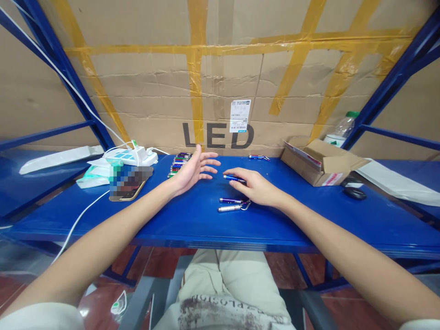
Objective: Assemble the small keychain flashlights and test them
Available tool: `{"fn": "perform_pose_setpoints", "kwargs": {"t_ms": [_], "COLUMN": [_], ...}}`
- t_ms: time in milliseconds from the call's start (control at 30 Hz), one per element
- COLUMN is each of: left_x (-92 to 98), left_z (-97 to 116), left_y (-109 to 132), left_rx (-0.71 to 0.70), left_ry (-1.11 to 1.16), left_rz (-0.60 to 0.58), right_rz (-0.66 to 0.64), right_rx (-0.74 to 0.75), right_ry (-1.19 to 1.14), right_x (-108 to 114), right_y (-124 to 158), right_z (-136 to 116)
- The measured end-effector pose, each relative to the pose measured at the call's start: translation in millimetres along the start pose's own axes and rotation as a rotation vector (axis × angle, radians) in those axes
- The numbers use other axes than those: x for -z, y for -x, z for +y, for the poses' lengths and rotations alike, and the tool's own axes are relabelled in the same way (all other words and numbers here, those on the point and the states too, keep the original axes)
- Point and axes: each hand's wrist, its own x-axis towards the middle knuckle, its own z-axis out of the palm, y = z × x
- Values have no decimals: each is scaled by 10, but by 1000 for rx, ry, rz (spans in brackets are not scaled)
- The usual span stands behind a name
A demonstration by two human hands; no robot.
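My right hand [252,185] is closed on a blue penlight [234,178], held between thumb and fingers just above the blue table [192,220]. Below it lie a purple penlight [230,200] and a silver penlight [229,208], with a metal clip beside them. My left hand [195,172] has its fingers spread and nothing in it. It is next to a row of several coloured penlights [178,164], partly hiding them. Another penlight [256,157] lies near the table's back edge.
An open cardboard box [319,162], a plastic bottle [343,128] and a black mouse [354,193] are at the right. At the left are a phone [132,188], a white power strip [132,155] with cables and a packet [96,174]. Taped cardboard [154,101] stands behind.
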Motion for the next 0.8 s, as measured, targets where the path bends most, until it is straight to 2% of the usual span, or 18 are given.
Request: {"fn": "perform_pose_setpoints", "kwargs": {"t_ms": [100,267,333,500,633,800], "left_x": [10,23,11,-29,-28,-15], "left_z": [-53,-123,-114,-59,-57,-76], "left_y": [-13,27,54,97,103,97], "left_rx": [17,-70,-76,-81,-73,-132], "left_ry": [-166,-750,-860,-904,-903,-910], "left_rz": [-20,-195,-247,-284,-340,-361], "right_rz": [-52,-114,-124,-166,-217,-226], "right_rx": [-9,-41,-63,-79,-34,4], "right_ry": [15,3,-3,-35,-11,40], "right_x": [-10,13,27,43,39,44], "right_y": [-2,-3,-2,-4,-8,-11], "right_z": [6,-23,-43,-58,-31,3]}}
